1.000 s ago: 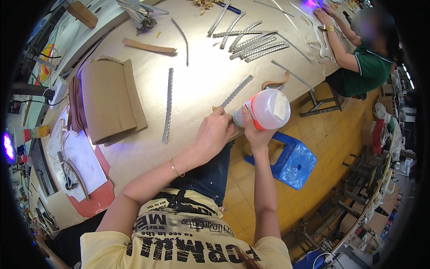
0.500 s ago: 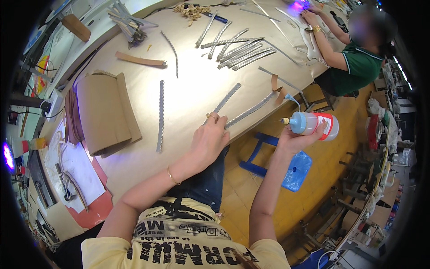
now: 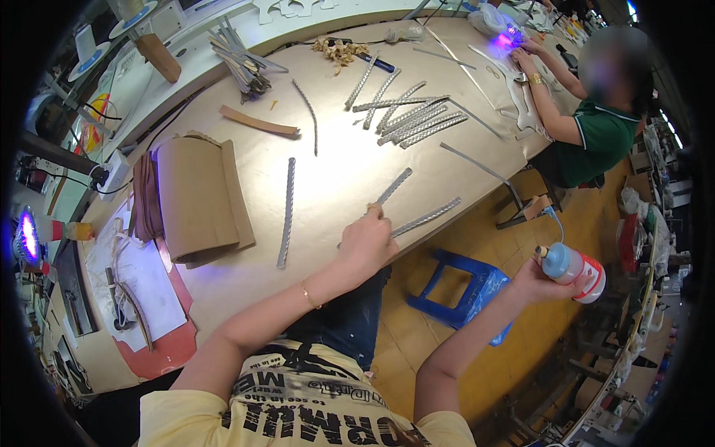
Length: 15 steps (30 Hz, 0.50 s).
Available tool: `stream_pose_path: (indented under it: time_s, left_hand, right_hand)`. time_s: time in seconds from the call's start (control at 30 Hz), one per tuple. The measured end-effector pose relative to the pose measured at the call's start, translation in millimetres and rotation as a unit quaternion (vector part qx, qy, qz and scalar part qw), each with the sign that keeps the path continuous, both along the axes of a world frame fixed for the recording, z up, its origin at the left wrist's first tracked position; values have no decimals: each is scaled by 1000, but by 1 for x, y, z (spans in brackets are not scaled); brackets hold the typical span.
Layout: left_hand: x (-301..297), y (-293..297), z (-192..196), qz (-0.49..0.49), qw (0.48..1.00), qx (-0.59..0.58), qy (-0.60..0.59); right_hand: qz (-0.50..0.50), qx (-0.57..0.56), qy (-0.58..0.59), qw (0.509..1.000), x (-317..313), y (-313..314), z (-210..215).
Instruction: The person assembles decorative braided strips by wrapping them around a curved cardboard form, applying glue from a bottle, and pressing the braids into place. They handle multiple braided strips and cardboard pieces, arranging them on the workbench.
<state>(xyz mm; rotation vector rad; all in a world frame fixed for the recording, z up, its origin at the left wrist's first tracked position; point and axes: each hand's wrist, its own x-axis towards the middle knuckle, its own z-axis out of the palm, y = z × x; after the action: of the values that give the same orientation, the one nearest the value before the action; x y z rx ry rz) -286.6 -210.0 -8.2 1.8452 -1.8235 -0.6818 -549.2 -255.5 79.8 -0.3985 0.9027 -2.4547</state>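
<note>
My left hand [image 3: 365,242] rests on the table with its fingers closed on a grey braided strip [image 3: 396,185], which runs beneath them. A second braided strip [image 3: 432,214] lies just right of that hand, close to the table edge. Out beyond the edge, my right hand [image 3: 538,283] grips a squeeze bottle [image 3: 585,277] with a light blue cap and a red-and-white label, tilted on its side. From the cap runs a thin blue spout, with a small tan piece [image 3: 536,207] at its tip. Another single braided strip [image 3: 287,212] lies apart, left of my left hand.
Several braided strips [image 3: 421,123] are piled farther back. A brown roll of sheet material [image 3: 197,201] sits at the left, near a tan strip [image 3: 257,119]. A blue stool [image 3: 465,287] stands below the table edge. A co-worker in green [image 3: 599,141] works at the far right.
My right hand has swung the bottle and its tan-tipped spout right and down, away from the table edge. My left hand stays on its strip; the whole view has shifted slightly.
</note>
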Motion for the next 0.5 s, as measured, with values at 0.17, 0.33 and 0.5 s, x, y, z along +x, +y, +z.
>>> stream_pose_path:
  time_s: [0.17,0.33,0.5]
  left_hand:
    - [28,7,6,37,998,43,3]
    - [80,6,12,81,996,36,4]
    - [97,6,17,68,997,29,-19]
  right_hand:
    - [-46,-15,-6,999,3,9,7]
    - [-37,-8,25,999,-18,15,-1]
    - [-32,-19,36,999,-55,26,-7]
